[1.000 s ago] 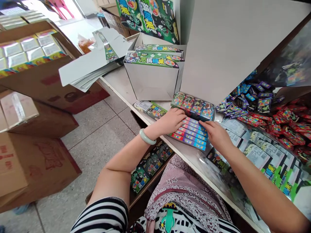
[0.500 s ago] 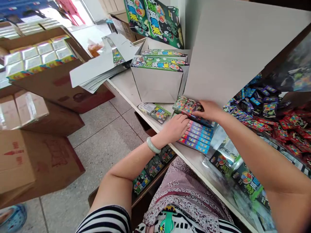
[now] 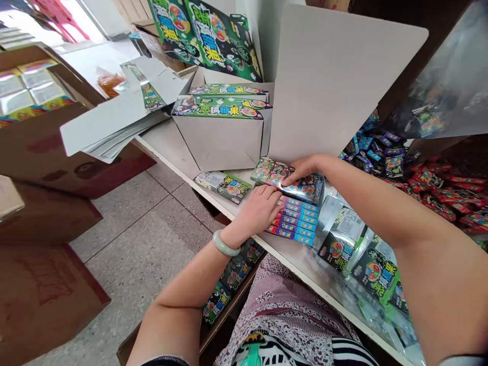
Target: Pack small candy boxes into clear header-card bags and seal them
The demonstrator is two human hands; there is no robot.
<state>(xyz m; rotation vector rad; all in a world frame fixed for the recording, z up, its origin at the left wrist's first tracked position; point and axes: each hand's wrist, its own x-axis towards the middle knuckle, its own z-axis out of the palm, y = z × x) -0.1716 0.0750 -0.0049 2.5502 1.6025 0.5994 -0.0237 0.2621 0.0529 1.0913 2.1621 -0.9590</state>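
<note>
On the white bench (image 3: 186, 175) lies a stack of small candy packs (image 3: 295, 221), their printed red, purple and blue edges towards me. Above these edges, a row of dark candy packs (image 3: 301, 185) with colourful pictures shows its face. My right hand (image 3: 305, 170) grips this row from behind, thumb pressed on its front. My left hand (image 3: 261, 206) is closed around the left end of the stack, its fingertips hidden in part. A flat printed candy bag (image 3: 223, 185) lies just left of the stack.
A white carton (image 3: 221, 142) with green-printed boxes stands behind the stack, beside an upright white board (image 3: 335, 81). Flat cardboard sheets (image 3: 114, 124) overhang the bench's left edge. Plastic candy bags (image 3: 343, 244) lie at right, near loose red candies (image 3: 450, 193). Brown cartons (image 3: 49, 300) stand on the floor.
The view has turned slightly right. My right thumb now lies over the front of the dark candy packs, which show more of their face. My left hand stays at the stack's left end.
</note>
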